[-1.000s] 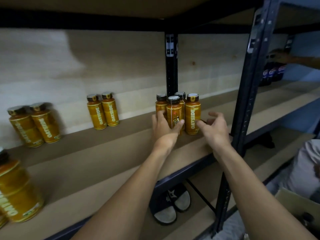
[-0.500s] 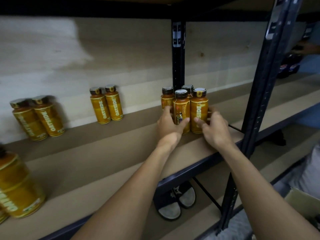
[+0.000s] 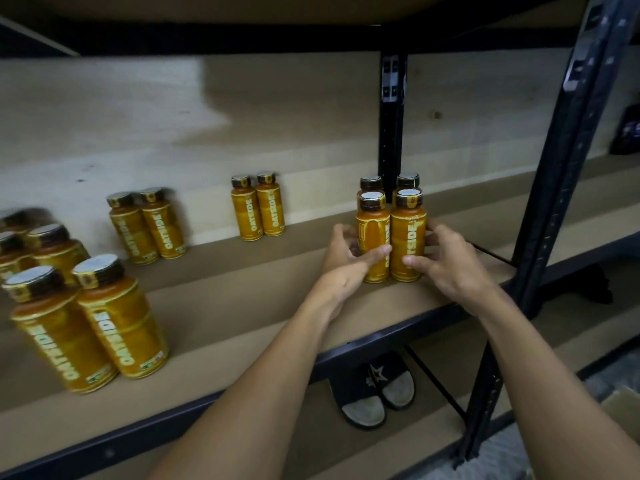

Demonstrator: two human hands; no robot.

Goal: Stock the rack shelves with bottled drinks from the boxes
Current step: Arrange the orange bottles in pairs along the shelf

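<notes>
A cluster of orange Oatside bottles point(image 3: 408, 233) with dark caps stands upright on the brown rack shelf point(image 3: 242, 299), near the black upright post. My left hand point(image 3: 343, 261) curls round the cluster's left front bottle point(image 3: 373, 230), thumb across its front. My right hand point(image 3: 446, 261) grips the right front bottle from the right side, fingers behind it. Two more bottles stand right behind these.
More Oatside pairs stand along the shelf: at the back wall point(image 3: 258, 207), further left point(image 3: 147, 225), and a close group at the front left point(image 3: 90, 323). A black rack post point(image 3: 554, 202) rises at right. Slippers point(image 3: 375, 389) lie on the lower shelf.
Both hands have closed in from the sides onto the front bottles. The view has shifted, bringing the front-left bottles into sight.
</notes>
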